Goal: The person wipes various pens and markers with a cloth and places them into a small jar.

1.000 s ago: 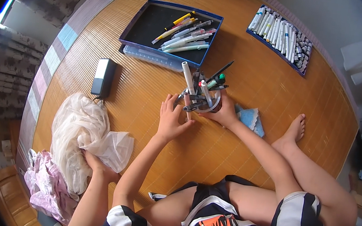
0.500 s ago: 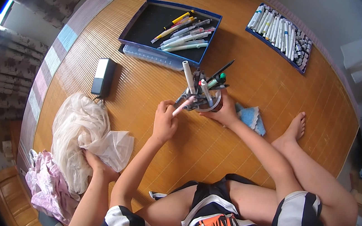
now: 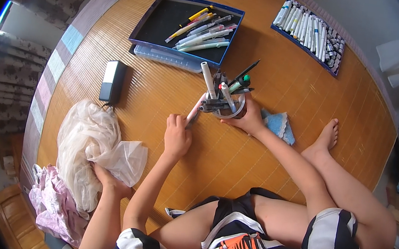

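Note:
My right hand (image 3: 251, 117) is wrapped round a clear plastic cup (image 3: 239, 110) tilted above the mat. Out of the cup stick several pens, among them a white marker (image 3: 208, 79), a green-capped pen (image 3: 240, 82) and a black pencil (image 3: 246, 72). Just left of the cup, my left hand (image 3: 178, 135) grips a pale pink pen (image 3: 195, 109) that slants up toward the cup's side. A thin dark strip beside that pen might be a second one; I cannot tell. The left fingertips are partly hidden behind the hand.
Beyond my hands, a blue-edged box lid (image 3: 148, 17) with loose pens rests on a clear plastic case (image 3: 168, 59). A tray of white markers (image 3: 310, 33) lies far right. Left are a black-and-white box (image 3: 112, 82), cream netting (image 3: 88, 132) and pink cloth (image 3: 56, 201); right, a blue cloth (image 3: 279, 127).
My left hand has drawn slightly left and down. The pink pen, earlier lying across the front of the cup's pens, now stands steeper at the cup's left side.

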The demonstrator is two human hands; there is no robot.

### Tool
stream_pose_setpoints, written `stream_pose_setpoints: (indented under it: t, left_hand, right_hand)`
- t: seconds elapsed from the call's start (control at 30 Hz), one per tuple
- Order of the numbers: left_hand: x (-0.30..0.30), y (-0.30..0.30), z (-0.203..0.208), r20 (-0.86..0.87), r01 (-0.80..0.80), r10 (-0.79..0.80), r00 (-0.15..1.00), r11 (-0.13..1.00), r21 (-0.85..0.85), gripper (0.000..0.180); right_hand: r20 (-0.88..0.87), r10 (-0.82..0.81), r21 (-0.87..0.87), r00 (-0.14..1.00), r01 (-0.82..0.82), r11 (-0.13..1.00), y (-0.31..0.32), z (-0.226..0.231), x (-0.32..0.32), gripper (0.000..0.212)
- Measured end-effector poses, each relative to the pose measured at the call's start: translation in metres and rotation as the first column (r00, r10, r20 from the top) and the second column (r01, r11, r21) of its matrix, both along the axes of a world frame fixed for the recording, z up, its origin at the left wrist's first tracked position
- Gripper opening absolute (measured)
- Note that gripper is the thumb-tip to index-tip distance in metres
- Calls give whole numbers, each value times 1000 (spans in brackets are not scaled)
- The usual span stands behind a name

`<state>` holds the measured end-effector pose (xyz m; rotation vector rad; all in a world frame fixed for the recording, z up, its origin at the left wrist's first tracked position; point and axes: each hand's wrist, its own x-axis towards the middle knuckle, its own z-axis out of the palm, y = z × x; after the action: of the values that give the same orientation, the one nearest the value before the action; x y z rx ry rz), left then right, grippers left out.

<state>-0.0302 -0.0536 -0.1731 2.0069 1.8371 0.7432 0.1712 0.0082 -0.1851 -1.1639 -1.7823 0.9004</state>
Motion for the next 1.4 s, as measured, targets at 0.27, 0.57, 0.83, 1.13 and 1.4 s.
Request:
stream_pose_setpoints:
  t: [0.27,0.57,0.83,1.13,1.4]
  left_hand:
    - [1,21,5,144,-137,128,981,989,53,20]
    - [-2,39,-8,175,35,-74,982,976,215,12]
    - [20,42,-1,28,-24,19,999,978,205,24]
    - [15,50,-2,-234,135,-98,967,979,150,28]
    - [25,57,8,-226,-2,-59,972,966,-258,17]
  right_hand:
    - [-30,-5,-67,1000,3,998,-1,7,0,79]
    - [-92,20,-78,996,-27,997,-1,6,-1,79]
    - [-170,36,-76,985,-50,996,0,2,-3,77]
    - [-19,-8,-66,1000,7,998,-1,9,-1,77]
    - [41,-9,-82,999,13,997,-1,13,0,81]
